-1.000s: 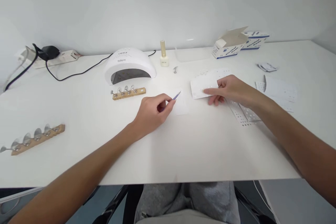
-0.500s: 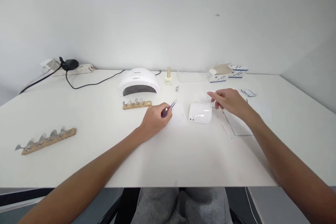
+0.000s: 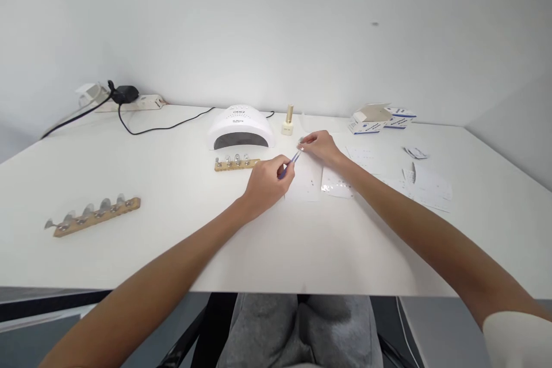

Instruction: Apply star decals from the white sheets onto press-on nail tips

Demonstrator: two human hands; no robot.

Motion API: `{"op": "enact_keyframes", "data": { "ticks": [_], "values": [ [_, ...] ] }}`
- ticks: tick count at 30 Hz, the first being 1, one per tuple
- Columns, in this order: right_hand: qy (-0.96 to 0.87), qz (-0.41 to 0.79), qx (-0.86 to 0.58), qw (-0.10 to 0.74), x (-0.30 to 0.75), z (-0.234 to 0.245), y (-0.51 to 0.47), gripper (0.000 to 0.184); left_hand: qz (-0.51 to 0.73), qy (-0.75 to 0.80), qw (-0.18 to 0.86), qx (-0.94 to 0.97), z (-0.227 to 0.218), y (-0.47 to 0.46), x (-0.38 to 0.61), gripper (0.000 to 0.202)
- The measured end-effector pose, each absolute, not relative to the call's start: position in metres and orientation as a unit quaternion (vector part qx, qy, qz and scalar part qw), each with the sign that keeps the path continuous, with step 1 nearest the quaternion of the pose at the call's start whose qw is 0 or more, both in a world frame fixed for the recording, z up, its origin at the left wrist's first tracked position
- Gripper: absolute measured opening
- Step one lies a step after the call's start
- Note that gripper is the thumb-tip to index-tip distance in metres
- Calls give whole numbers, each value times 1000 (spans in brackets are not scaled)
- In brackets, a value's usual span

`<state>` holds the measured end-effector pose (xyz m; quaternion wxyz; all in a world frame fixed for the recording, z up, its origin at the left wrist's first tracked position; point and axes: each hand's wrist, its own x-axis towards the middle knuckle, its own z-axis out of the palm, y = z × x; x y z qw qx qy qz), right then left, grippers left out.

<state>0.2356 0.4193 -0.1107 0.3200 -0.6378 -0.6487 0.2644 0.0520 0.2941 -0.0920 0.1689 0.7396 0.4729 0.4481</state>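
My left hand is closed round blue tweezers, whose tips point up and away to the right. Their tips meet the fingertips of my right hand. That hand pinches a small clear nail tip, mostly hidden by the fingers. Whether the tweezers grip anything is too small to tell. Below the hands lies a pale backing sheet with a few tiny specks. Next to it, partly under my right forearm, is a shiny sticker sheet.
A white nail lamp stands behind a wooden strip of nail tips. A polish bottle is near the wall. Another nail strip lies left. Small boxes, papers and packets lie right; a power strip is back left.
My right hand has moved left from the sheets to the tweezers' tips and now pinches the nail tip that stood alone. The shiny sheet lies flatter. The view has shifted slightly.
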Motion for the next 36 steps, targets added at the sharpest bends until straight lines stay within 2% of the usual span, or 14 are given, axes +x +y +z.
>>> {"op": "enact_keyframes", "data": {
  "ticks": [11, 17, 22, 26, 29, 36],
  "values": [
    [-611, 293, -627, 385, 233, -117, 420, 17, 453, 458, 176, 744, -91, 292, 55, 21],
    [-597, 345, -584, 429, 243, -95, 410, 19, 451, 462, 179, 742, -92, 291, 55, 20],
    [-612, 396, -523, 442, 262, -71, 368, 20, 444, 471, 196, 737, -95, 290, 56, 21],
    [-620, 394, -508, 451, 266, -73, 314, 14, 435, 479, 208, 734, -96, 285, 58, 23],
    [-643, 382, -496, 441, 264, -84, 289, 10, 434, 487, 197, 732, -98, 278, 63, 21],
    [-638, 417, -491, 423, 263, -110, 290, 7, 456, 457, 96, 758, -111, 264, 73, 22]
  ]
}}
